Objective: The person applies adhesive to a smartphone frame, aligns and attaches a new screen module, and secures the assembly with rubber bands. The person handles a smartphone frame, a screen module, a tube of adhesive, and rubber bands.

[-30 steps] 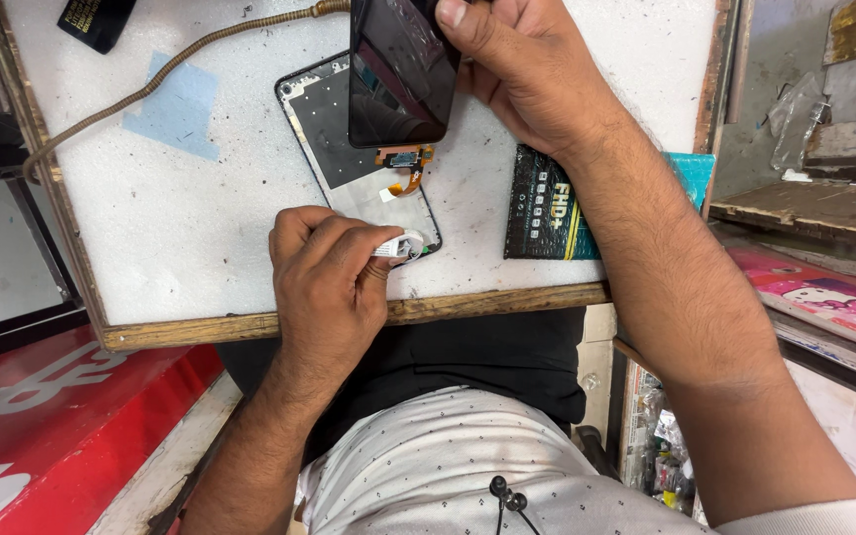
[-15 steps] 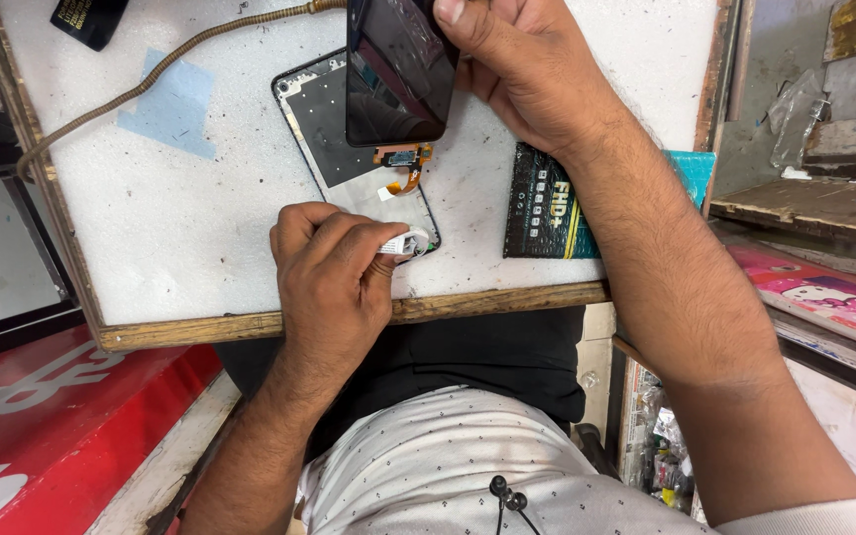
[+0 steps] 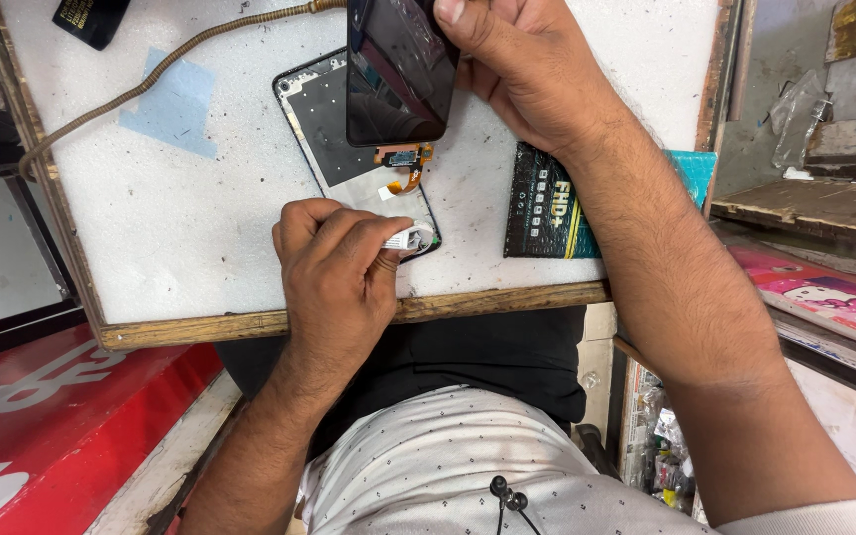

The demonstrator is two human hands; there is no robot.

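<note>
Head view: my right hand [image 3: 522,74] gripped the dark phone screen [image 3: 398,69], lifted and tilted above the phone frame [image 3: 334,124], with an orange flex cable [image 3: 406,168] hanging from its lower edge toward the frame. My left hand [image 3: 334,282] was curled at the frame's near end, fingers pinching a small white strip [image 3: 403,238]. The frame lay flat on the white work board [image 3: 180,228], and a dark printed box [image 3: 547,203] sat just right of it.

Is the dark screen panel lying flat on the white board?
No, the right hand holds the dark screen panel lifted above the phone frame, joined only by an orange ribbon cable.
</note>
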